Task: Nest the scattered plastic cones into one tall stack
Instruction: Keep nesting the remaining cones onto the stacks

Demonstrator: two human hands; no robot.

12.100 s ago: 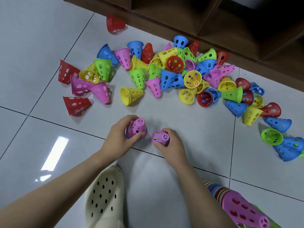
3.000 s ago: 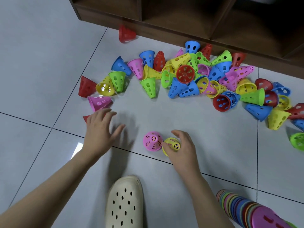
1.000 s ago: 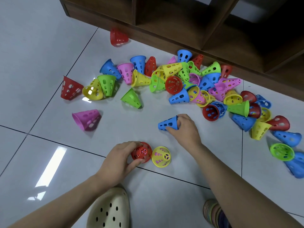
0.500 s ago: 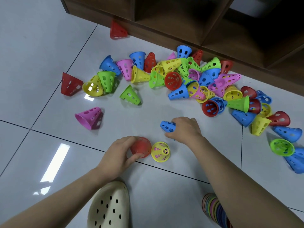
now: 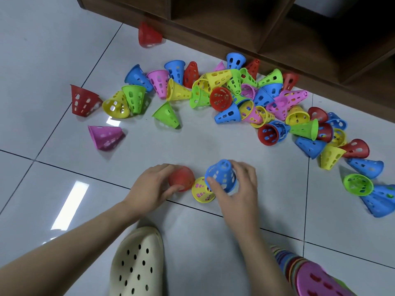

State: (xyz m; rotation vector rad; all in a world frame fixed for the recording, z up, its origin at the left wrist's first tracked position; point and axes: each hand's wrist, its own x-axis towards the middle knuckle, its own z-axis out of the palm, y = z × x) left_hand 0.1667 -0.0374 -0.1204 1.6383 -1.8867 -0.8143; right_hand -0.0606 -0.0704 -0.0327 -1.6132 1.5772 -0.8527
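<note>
Blue perforated cone point(image 5: 222, 176) is upright, narrow end up, lifted just above/overlapping a yellow cone point(image 5: 202, 190) standing on the floor w/ a blurred red cone point(image 5: 181, 178) touching its left side. Remaining cones point(image 5: 235, 99), multi-colour, mostly tipped over, lie scattered along the shelf base; nested stack point(image 5: 303, 274) lies at bottom right.

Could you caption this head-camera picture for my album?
Left hand grips a red cone, right hand holds a blue cone over a yellow cone.

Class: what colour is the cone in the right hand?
Blue perforated plastic cone, head view.
</note>
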